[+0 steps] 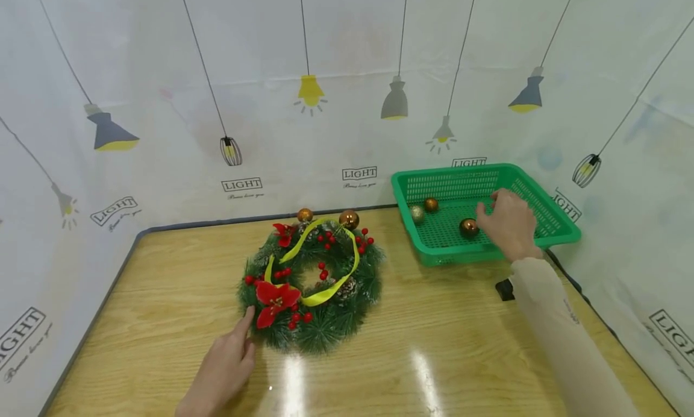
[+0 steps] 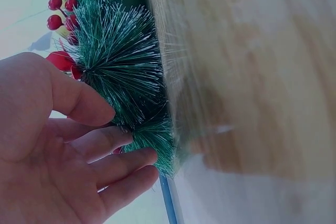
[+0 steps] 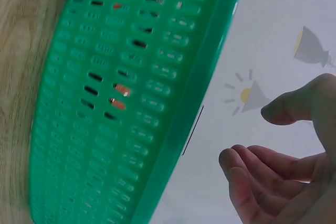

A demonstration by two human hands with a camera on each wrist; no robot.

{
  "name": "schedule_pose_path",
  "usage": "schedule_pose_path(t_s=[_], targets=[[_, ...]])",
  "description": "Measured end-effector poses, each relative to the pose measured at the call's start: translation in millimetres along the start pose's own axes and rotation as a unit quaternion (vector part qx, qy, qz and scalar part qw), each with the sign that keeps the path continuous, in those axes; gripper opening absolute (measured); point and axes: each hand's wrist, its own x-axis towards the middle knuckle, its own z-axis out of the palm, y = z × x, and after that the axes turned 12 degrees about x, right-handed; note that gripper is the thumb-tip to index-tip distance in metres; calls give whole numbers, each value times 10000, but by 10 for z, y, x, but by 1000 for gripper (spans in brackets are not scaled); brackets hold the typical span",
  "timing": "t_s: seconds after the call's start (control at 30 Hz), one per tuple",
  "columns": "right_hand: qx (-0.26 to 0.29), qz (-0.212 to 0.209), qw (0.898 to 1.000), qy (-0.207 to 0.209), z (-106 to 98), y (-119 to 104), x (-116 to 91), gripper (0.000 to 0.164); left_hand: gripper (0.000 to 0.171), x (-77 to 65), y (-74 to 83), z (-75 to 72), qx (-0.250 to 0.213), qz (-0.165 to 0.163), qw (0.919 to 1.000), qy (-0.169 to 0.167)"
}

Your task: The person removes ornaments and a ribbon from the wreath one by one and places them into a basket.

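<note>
A green pine wreath (image 1: 320, 334) lies on the table, with red flowers (image 1: 275, 301), berries, pinecones and a loose yellow ribbon (image 1: 325, 295) on it. At its lower left edge is my left hand (image 1: 225, 361), index finger out against the needles; the left wrist view shows its fingers (image 2: 126, 163) loosely extended beside the wreath. My right hand (image 1: 509, 221) hovers over the right part of a green basket (image 1: 458, 258), fingers bent loosely around nothing. Inside the basket lie a copper ball (image 1: 468, 227), an orange ball (image 1: 431, 205) and a pale gold ball (image 1: 417, 214).
Two shiny balls, one copper (image 1: 349, 219) and one orange (image 1: 305, 214), sit at the wreath's far edge. A small black object (image 1: 505, 290) lies near the right forearm. Behind the wooden table (image 1: 179, 284) stands a lamp-printed cloth wall (image 1: 260, 55).
</note>
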Motion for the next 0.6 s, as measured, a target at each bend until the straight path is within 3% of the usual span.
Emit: schedule_pose_path(t_s=[0.6], targets=[[247, -416, 9988, 15, 148, -413, -258, 38, 71, 1, -6, 14, 126, 124, 9998, 110]])
